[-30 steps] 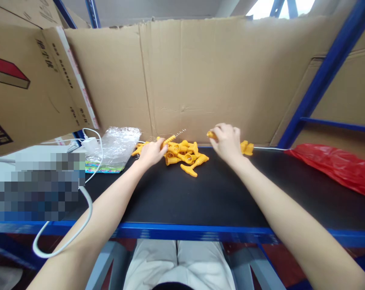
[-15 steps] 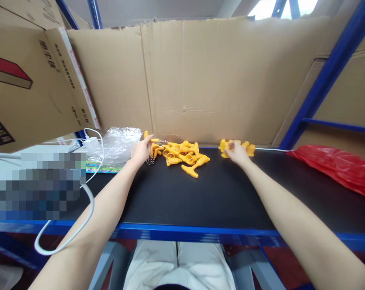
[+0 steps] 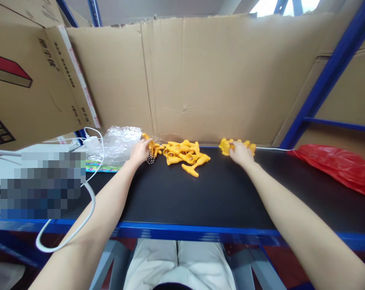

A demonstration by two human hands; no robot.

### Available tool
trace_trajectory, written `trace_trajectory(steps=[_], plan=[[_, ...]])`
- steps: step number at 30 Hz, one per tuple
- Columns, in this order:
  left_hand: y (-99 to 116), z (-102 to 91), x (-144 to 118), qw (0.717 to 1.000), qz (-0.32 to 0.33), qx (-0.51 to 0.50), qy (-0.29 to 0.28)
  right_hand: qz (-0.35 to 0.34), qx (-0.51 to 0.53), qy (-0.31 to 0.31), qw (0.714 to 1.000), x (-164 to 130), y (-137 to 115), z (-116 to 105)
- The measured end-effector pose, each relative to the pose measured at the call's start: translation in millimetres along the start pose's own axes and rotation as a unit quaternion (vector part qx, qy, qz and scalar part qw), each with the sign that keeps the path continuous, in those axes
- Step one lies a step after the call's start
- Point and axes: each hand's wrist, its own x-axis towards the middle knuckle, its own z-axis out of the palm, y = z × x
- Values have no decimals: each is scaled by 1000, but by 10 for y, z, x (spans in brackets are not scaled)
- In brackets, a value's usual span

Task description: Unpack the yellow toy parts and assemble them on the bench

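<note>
Reaching far across the black table (image 3: 200,197), I see my left hand (image 3: 140,152) curled at the left edge of the yellow parts pile (image 3: 184,155), touching small metal springs (image 3: 151,160); whether it grips anything I cannot tell. My right hand (image 3: 241,153) rests, fingers bent, on a smaller yellow cluster (image 3: 226,146) to the right, against the cardboard wall (image 3: 212,80).

Cardboard box (image 3: 25,76) at upper left: dark print runs along flap edge, upside down from here, too blurred to read for certain; red stripe shape and small black block of print lower on same box, not legible
Colourful printed sheet (image 3: 105,166) under clear plastic bag (image 3: 118,143): pattern only, no words made out
No other readable text, numbers or brands
</note>
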Motion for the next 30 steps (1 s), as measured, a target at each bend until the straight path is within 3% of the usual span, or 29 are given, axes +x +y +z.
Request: trace_trajectory(steps=[4,10,14,19,24,30], plan=[[-33,41,-1,999,10,27,-33,-12,-12,15,1000,-6,-68,-41],[66,14,-38,988,-70,61,-123,-50,7,35,998,-27,-209,-80],[169,-30,-56,984,-89,67,-136,-84,29,36,995,-41,-337,-122],[231,-15,-100,986,-126,78,-80,-188,94,-34,977,-99,-556,-233],[257,58,-130,981,-155,77,-84,-299,109,-82,944,-203,-775,-334],[298,118,-118,981,-142,56,-117,-313,88,-135,936,-243,-840,-345]])
